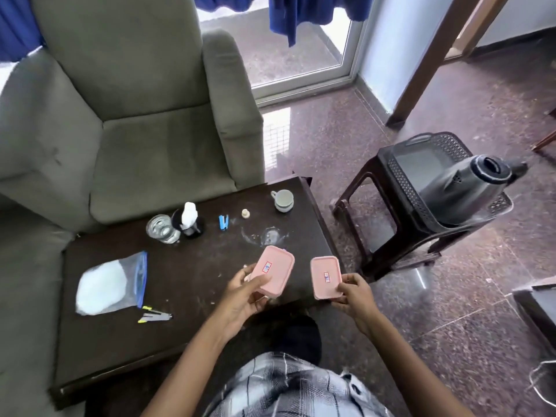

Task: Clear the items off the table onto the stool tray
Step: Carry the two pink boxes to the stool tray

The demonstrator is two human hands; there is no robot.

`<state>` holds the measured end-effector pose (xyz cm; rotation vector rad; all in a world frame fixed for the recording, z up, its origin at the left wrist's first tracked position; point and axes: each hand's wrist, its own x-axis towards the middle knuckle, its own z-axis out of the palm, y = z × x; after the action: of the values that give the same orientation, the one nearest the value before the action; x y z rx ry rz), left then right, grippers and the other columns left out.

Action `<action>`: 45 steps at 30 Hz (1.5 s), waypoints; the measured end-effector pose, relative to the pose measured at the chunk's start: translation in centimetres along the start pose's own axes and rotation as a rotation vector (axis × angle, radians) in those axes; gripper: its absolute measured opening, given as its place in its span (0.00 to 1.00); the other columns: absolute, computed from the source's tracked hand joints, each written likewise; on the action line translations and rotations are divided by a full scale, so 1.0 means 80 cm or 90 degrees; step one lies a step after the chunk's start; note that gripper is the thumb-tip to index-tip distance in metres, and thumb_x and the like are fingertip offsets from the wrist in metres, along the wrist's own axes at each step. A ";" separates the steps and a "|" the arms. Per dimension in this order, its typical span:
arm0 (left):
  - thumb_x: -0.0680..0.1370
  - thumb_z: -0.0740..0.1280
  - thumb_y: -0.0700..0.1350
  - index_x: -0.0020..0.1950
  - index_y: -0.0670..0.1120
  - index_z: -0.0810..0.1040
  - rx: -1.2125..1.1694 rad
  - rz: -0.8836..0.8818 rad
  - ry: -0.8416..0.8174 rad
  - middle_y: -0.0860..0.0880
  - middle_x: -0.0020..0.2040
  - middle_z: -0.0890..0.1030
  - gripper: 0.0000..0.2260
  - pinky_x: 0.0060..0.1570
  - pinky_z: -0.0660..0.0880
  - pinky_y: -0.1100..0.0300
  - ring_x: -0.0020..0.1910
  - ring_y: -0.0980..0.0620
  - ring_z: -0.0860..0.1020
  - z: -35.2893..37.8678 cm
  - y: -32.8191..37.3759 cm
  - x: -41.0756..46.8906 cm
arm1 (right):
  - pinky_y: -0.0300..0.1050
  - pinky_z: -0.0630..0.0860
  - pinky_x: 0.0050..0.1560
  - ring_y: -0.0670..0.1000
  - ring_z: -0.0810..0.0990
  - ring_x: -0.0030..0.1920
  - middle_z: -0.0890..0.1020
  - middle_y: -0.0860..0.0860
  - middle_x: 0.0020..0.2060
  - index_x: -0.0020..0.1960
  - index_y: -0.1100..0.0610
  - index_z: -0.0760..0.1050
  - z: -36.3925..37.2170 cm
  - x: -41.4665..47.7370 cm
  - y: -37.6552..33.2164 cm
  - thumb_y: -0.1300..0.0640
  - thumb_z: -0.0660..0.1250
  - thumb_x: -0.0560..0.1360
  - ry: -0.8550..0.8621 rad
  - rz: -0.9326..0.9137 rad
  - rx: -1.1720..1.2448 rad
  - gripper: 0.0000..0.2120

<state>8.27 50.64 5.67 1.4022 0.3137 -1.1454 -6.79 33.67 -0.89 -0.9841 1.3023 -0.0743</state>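
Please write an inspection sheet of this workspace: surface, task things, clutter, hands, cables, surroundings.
Surface: dark wooden table, dusty, with a pale ring stain.
Task things: two pink lidded boxes, the left box and the right box, held above the table; zip bag; glass; grey cup; blue clip; pens; tray on the stool, already carrying a kettle.
Clutter: small beige cap; white bottle in a black holder.
Hands: left hand grips the left box; right hand grips the right box.
Cables: white wire on the floor, far right.
Surroundings: grey armchair, glass door, blue curtains.
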 end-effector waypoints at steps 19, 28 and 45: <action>0.77 0.60 0.40 0.59 0.50 0.72 0.003 0.013 -0.038 0.48 0.42 0.77 0.12 0.30 0.73 0.63 0.35 0.55 0.74 0.265 0.099 0.169 | 0.33 0.76 0.25 0.48 0.80 0.39 0.76 0.50 0.35 0.49 0.58 0.72 -0.219 0.165 -0.369 0.66 0.66 0.74 0.032 -0.355 -0.194 0.07; 0.79 0.59 0.40 0.53 0.50 0.70 -0.077 -0.007 0.044 0.48 0.46 0.78 0.06 0.30 0.79 0.60 0.41 0.52 0.77 0.483 0.097 0.228 | 0.32 0.68 0.20 0.45 0.74 0.24 0.78 0.57 0.31 0.32 0.55 0.74 -0.350 0.406 -0.503 0.63 0.75 0.66 0.038 -0.296 -0.389 0.11; 0.77 0.63 0.40 0.56 0.48 0.72 -0.100 -0.009 0.178 0.48 0.45 0.80 0.08 0.37 0.75 0.61 0.41 0.53 0.78 0.612 0.070 0.244 | 0.58 0.78 0.53 0.56 0.78 0.44 0.79 0.57 0.42 0.51 0.59 0.81 -0.306 0.607 -0.421 0.62 0.67 0.72 -0.080 -0.034 -0.394 0.09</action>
<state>0.39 -1.79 5.19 1.4212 0.6010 -0.9144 4.34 -27.75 -15.06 -1.5209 1.2022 0.3660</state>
